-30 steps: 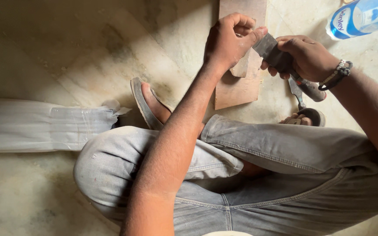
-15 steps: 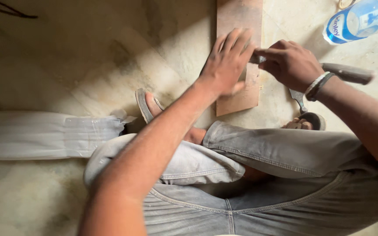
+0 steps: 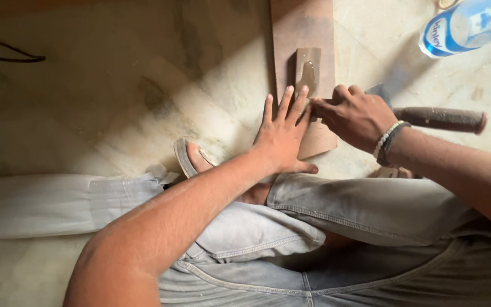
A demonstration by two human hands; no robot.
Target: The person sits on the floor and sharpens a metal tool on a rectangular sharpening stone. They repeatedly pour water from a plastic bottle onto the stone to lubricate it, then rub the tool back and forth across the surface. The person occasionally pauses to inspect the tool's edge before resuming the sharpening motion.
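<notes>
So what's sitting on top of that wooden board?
On the wooden board lies a small wet block. The left hand presses flat on the board's near end; what its palm covers cannot be seen.

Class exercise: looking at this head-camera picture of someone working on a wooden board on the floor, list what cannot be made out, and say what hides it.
- Tool in the right hand: its working end is covered by both hands, so its kind is unclear.
- Board: far end cut off by the top edge; near end under the left hand.
- Bottle: partly cut off by the top edge.
- Sandal: mostly hidden by the left arm and leg.
</notes>
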